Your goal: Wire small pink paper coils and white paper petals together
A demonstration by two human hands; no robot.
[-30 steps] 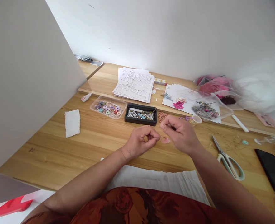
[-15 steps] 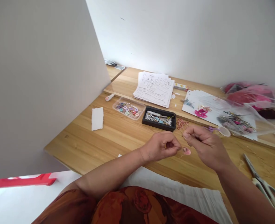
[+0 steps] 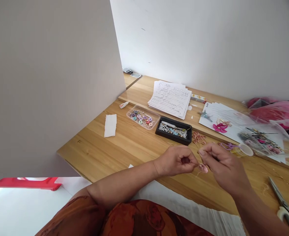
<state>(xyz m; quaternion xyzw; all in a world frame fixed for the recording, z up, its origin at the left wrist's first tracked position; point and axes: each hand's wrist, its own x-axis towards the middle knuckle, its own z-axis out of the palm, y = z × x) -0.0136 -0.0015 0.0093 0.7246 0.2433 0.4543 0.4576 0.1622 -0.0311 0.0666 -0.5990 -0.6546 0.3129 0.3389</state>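
Observation:
Both of my hands are raised over the near part of the wooden table, fingertips close to each other. My left hand [image 3: 180,160] is closed in a pinch, thumb against forefinger; what it grips is too small to make out. A small pink oval piece [image 3: 203,168] shows just beside its fingertips, between the hands, with a thin thread-like strand by it. My right hand [image 3: 223,164] is pinched too, and what lies between its fingers cannot be made out. Behind the hands lie looped pink pieces [image 3: 199,138] and a black tray [image 3: 173,130] of beads.
Scissors [image 3: 281,200] lie at the right. A clear box [image 3: 143,117] of beads, a white cloth piece [image 3: 110,125], a glue bottle [image 3: 124,105] and a paper stack [image 3: 170,98] stand farther back. Flowers lie on white sheets [image 3: 208,113] near plastic bags [image 3: 277,113].
The view has shifted, so the table's things appear a little farther right and lower. Both hands stay pinched, with their fingertips close together as before.

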